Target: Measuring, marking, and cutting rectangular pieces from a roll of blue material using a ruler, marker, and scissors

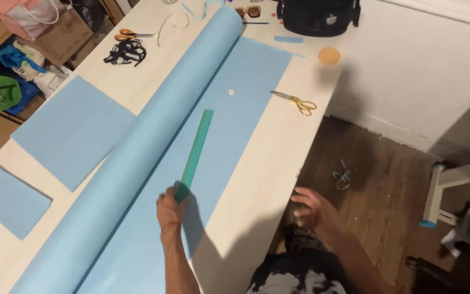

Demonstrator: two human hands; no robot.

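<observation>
A long roll of light blue paper lies diagonally on the white table, with a sheet unrolled to its right. My left hand grips the near end of a green ruler that rests on the unrolled sheet. My right hand hovers off the table's right edge, above the floor, fingers spread and holding nothing. A small white round piece sits on the sheet beyond the ruler.
Gold-handled scissors lie at the table's right side, orange-handled scissors at the far left. Two cut blue sheets lie left of the roll. A black bag, sunglasses and an orange disc sit at the far end.
</observation>
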